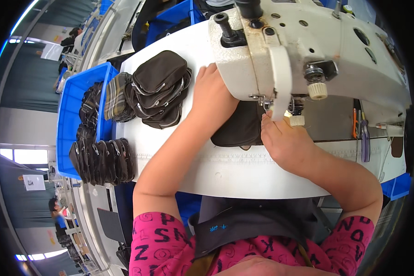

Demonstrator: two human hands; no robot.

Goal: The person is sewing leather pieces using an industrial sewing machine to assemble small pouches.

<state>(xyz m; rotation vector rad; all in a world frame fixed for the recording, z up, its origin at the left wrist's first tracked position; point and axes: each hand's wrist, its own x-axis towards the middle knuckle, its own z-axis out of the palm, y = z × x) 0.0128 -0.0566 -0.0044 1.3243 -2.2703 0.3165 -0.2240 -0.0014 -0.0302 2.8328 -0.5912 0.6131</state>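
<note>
A dark brown fabric pouch (238, 129) lies on the white sewing table (202, 172), its far part beneath the head of a white sewing machine (244, 60). From the left, my left hand (214, 94) reaches over the far left side of the pouch; the machine head hides most of its fingers, so their grip does not show. Close to the needle area, my right hand (283, 140) has its fingers closed at the pouch's right edge. A small light piece peeks out at the pouch's near edge.
Left of my left arm stand stacked dark zippered pouches (161, 87) and folded plaid pieces (118, 96). A blue bin (66, 129) holds more pouches, with a row of them (103, 161) along its near end. Thread snips (365, 138) lie at right. A ruler strip (207, 158) crosses the table.
</note>
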